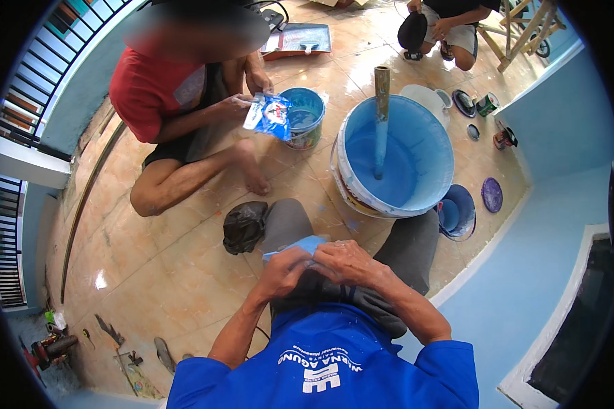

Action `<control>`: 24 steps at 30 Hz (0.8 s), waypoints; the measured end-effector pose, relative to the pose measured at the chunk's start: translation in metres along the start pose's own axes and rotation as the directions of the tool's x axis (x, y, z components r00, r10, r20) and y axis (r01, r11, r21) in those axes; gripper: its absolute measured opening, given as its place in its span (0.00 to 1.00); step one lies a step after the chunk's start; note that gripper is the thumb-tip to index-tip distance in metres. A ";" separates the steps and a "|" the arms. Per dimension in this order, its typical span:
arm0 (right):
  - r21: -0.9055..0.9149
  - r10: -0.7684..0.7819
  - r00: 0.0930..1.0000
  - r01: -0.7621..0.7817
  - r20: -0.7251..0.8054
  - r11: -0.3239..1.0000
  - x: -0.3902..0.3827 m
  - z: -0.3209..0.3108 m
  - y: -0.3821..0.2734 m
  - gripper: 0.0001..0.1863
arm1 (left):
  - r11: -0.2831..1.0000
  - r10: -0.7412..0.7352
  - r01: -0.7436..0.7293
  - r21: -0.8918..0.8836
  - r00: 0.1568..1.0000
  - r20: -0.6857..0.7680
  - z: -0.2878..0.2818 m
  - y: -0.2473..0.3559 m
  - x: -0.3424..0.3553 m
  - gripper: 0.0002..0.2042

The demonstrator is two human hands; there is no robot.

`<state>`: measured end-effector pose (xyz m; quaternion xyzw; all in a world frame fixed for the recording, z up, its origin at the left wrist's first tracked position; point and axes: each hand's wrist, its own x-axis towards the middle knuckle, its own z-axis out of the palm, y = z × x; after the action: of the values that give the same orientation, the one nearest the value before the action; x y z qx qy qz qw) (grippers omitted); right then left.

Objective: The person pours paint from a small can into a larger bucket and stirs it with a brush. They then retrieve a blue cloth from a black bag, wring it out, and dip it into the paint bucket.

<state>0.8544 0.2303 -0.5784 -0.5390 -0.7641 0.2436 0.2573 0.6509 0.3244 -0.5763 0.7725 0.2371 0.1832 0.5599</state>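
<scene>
One light-blue, flexible, sheet-like piece lies just above the lap, between the bare left hand and the bare right hand, with the fingers of both clamped on it. Beside the left knee rests a crumpled black plastic bag; beyond the knees stands a large, round, white-walled bucket of blue paint, a blue-smeared round pole leaning slightly in it. Farther left, a seated person in a red shirt holds a blue-and-white plastic packet against the near side of a smaller, blue-coated bucket on the beige tiled floor.
</scene>
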 end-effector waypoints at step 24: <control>0.055 0.071 0.997 -0.070 -0.017 0.996 0.005 -0.081 -0.006 0.10 | 0.961 -0.103 0.102 -0.257 0.995 0.008 0.014 0.024 0.034 0.05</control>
<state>0.9018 0.2409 -0.5126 -0.5607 -0.7352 0.2680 0.2706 0.6903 0.3265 -0.5572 0.6795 0.2527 0.1854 0.6633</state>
